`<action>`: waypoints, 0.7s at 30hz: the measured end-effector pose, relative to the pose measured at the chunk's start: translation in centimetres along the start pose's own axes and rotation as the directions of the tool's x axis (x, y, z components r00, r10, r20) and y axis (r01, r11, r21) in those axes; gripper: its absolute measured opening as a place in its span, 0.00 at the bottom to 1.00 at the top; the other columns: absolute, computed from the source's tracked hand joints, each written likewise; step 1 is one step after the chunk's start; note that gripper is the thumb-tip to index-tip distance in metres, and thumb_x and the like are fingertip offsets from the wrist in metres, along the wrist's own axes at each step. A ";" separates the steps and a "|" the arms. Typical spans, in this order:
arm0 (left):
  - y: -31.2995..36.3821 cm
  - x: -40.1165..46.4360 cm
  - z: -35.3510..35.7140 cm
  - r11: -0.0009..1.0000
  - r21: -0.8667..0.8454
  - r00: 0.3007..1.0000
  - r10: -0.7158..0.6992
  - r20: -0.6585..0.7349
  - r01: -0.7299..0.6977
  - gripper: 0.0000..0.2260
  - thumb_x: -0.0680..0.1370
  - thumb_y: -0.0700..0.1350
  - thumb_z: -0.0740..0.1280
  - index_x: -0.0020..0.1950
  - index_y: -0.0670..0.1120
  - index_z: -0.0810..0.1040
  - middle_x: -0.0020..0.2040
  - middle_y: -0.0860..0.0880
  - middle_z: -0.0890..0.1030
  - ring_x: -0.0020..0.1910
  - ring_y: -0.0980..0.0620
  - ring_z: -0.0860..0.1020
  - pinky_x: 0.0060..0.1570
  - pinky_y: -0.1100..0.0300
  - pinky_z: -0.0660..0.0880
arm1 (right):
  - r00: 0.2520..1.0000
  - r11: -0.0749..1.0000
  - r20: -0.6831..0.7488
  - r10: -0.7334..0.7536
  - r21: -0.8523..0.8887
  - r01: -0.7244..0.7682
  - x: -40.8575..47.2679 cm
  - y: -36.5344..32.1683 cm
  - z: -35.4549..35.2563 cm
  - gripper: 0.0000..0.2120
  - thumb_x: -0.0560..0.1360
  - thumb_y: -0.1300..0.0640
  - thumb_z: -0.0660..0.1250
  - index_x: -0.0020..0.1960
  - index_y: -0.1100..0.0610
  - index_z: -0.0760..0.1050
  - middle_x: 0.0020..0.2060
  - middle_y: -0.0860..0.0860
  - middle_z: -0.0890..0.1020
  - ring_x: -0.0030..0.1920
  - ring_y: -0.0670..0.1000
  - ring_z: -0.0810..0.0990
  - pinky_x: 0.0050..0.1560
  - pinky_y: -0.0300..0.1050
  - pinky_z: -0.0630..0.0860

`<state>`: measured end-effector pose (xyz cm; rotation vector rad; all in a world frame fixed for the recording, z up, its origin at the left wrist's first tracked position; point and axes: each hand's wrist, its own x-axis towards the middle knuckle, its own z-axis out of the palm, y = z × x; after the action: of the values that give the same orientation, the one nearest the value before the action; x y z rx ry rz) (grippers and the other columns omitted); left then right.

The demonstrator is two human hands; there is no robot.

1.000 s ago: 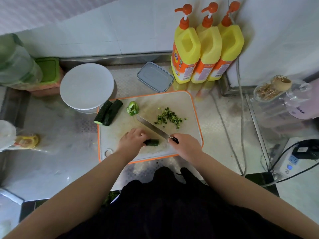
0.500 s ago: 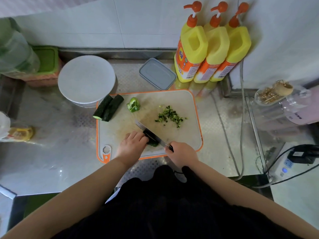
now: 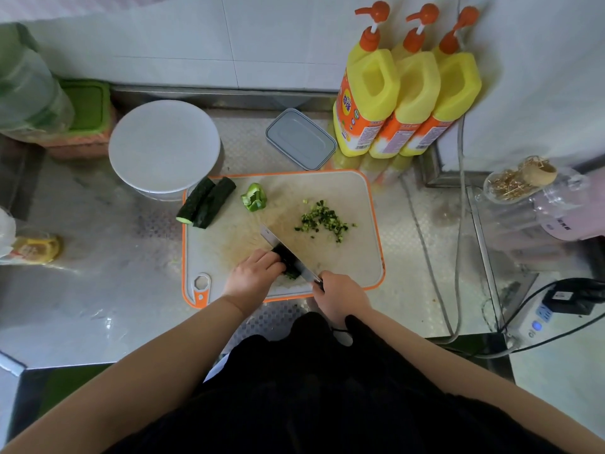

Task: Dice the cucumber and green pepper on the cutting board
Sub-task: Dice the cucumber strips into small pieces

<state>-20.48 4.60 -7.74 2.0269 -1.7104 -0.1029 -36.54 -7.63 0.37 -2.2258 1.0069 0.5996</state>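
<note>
I see the steel counter (image 3: 98, 290) with the board (image 3: 360, 198) on it. Behind it sit a white lid (image 3: 163, 145) and three bottles (image 3: 406, 93). My left hand (image 3: 252, 278) is curled, pressing a cucumber piece (image 3: 288, 263) near the board's front edge. My right hand (image 3: 339, 296) grips the knife (image 3: 288, 253), blade against that piece. Two cucumber lengths (image 3: 206, 203) lie at the board's back left corner, pepper (image 3: 253, 197) just beside them, dice pile (image 3: 322, 221) right of centre.

Bare board (image 3: 357, 257) right of knife (image 3: 288, 253)
</note>
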 end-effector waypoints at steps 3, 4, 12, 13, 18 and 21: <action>-0.2 0.0 0.0 0.999 -0.021 0.999 0.042 0.004 -0.041 0.12 0.69 0.31 0.72 0.48 0.44 0.83 0.49 0.48 0.81 0.49 0.48 0.76 0.42 0.56 0.79 | 1.000 1.000 -0.020 0.008 -0.016 -0.008 0.1 -0.1 0.3 0.11 0.81 0.50 0.54 0.45 0.56 0.67 0.39 0.52 0.76 0.42 0.54 0.78 0.39 0.46 0.70; -0.2 0.0 0.0 0.998 -0.026 0.999 0.050 0.005 -0.050 0.11 0.70 0.31 0.72 0.48 0.44 0.83 0.49 0.48 0.82 0.49 0.48 0.76 0.43 0.56 0.79 | 1.000 1.000 -0.018 0.011 -0.014 -0.011 0.1 -0.1 0.4 0.11 0.81 0.50 0.54 0.45 0.56 0.67 0.40 0.53 0.78 0.43 0.55 0.78 0.39 0.46 0.71; -0.5 1.1 -0.6 0.988 -0.057 0.989 0.145 0.019 -0.144 0.10 0.71 0.30 0.68 0.45 0.44 0.82 0.46 0.48 0.81 0.45 0.48 0.77 0.39 0.58 0.78 | 0.999 0.998 -0.005 0.048 0.047 -0.047 0.1 -0.1 0.0 0.12 0.81 0.50 0.55 0.44 0.56 0.67 0.42 0.54 0.78 0.41 0.53 0.74 0.39 0.45 0.67; -0.6 1.1 -0.7 0.988 -0.062 0.989 0.146 0.024 -0.144 0.10 0.71 0.30 0.68 0.45 0.44 0.82 0.46 0.48 0.81 0.45 0.48 0.77 0.39 0.57 0.78 | 0.999 0.996 -0.010 0.054 0.066 -0.053 0.1 -0.1 -0.2 0.12 0.81 0.50 0.55 0.44 0.57 0.67 0.42 0.55 0.78 0.41 0.53 0.73 0.39 0.45 0.68; -0.7 0.6 -0.3 0.992 -0.058 0.993 0.115 0.034 -0.113 0.09 0.72 0.32 0.68 0.46 0.44 0.82 0.47 0.47 0.81 0.47 0.47 0.78 0.40 0.54 0.79 | 0.998 0.994 -0.017 0.062 0.089 -0.060 0.0 -0.1 -0.4 0.13 0.81 0.49 0.55 0.45 0.57 0.69 0.41 0.54 0.78 0.43 0.55 0.76 0.40 0.46 0.69; -0.6 0.4 -0.3 0.993 -0.048 0.994 0.105 0.023 -0.104 0.09 0.73 0.32 0.68 0.46 0.45 0.82 0.47 0.48 0.81 0.46 0.46 0.78 0.40 0.54 0.79 | 0.999 0.997 -0.020 0.041 0.068 -0.039 0.0 -0.1 -0.3 0.12 0.81 0.50 0.54 0.44 0.56 0.67 0.36 0.51 0.74 0.40 0.53 0.75 0.38 0.46 0.69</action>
<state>-19.76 4.40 -7.59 1.9065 -1.8096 -0.1337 -36.44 -7.84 0.62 -2.1614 1.0692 0.5527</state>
